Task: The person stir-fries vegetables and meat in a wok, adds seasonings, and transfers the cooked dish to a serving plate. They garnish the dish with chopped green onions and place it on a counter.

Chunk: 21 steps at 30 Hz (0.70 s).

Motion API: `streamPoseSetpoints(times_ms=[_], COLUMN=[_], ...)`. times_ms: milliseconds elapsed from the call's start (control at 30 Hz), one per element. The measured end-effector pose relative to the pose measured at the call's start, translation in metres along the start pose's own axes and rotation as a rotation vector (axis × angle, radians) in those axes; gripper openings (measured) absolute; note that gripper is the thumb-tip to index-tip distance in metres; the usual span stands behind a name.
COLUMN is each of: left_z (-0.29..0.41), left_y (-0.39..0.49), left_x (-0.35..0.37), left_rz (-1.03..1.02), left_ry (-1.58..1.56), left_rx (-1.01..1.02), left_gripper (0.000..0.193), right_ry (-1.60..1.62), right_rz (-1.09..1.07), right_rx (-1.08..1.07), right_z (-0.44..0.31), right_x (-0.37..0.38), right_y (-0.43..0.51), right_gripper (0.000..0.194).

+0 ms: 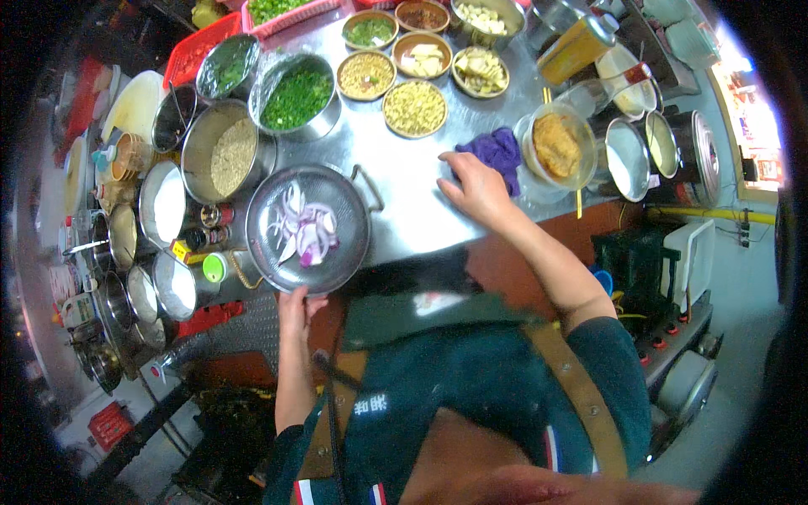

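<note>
Sliced purple onion point(309, 230) lies in a round, dark metal pan point(265, 252) with two loop handles. The pan sits at the front edge of the steel counter point(410, 221), its near rim jutting past it. My left hand point(298, 312) is at that near rim, with part of the fingers hidden beneath it. To the right, my right hand point(476, 189) hovers or rests over the counter with fingers slightly bent and nothing in them. A crumpled purple cloth point(495, 154) lies just beyond my right hand, close to its knuckles.
Chopped greens fill a steel pot point(322, 123) behind the pan. Small bowls of chopped garlic point(415, 108) and other ingredients stand farther back. At right is a plastic tub of brown paste point(555, 145). Several metal pots point(165, 202) and seasoning jars point(214, 267) crowd the left.
</note>
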<state>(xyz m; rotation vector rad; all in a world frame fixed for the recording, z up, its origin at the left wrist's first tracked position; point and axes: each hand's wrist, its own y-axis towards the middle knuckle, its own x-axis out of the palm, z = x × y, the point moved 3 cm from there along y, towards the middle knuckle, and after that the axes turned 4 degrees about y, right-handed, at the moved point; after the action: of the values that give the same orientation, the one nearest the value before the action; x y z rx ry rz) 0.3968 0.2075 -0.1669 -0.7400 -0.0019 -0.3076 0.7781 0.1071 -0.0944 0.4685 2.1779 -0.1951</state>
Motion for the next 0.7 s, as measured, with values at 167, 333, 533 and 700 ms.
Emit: streamPoseSetpoints(times_ms=[167,333,533,700], left_z=[-0.01,-0.02,-0.023,-0.023], left_y=[0.0,0.015,0.016,0.022], left_x=[0.037,0.079,0.106,0.104], left_rz=[-0.155,-0.319,-0.446,-0.465], left_ry=[-0.064,-0.025,0.097,0.336], left_rx=[0.028,-0.022,-0.069,-0.117], left_gripper=[0.02,0.033,0.031,0.035], right_ry=[0.696,0.816,0.689,0.826], right_rz=[-0.362,-0.141,0.072,0.089], right_rx=[0.506,0.5,0.453,0.485], right_z=[-0.027,-0.018,0.016,0.031], right_x=[0.041,0.051,0.043,0.05], right_y=[-0.007,-0.015,-0.016,-0.012], right_gripper=[0.052,0.039,0.024,0.017])
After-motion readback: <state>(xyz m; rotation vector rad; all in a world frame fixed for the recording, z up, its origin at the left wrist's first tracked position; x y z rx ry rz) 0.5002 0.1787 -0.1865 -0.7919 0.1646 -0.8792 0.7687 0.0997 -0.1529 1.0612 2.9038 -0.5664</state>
